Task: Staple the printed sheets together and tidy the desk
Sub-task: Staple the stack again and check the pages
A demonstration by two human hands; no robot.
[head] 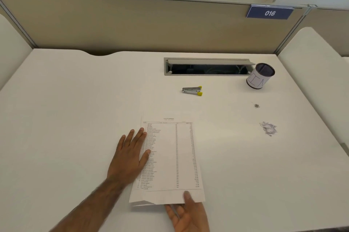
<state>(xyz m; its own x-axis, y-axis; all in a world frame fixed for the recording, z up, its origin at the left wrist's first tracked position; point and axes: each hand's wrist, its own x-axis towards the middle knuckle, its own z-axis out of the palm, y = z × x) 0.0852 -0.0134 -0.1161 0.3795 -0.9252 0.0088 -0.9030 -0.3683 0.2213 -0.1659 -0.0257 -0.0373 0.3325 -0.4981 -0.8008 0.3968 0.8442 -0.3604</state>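
Beyond sheets [170, 156] under flat left fingers [140, 137], pinched by right fingers [172, 213], lie stapler [192, 91], cup [260, 76].

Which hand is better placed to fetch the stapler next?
Right, probably. The stapler lies beyond the printed sheets, toward their right side; the left hand lies flat on their left edge, while the right hand only pinches the bottom edge.
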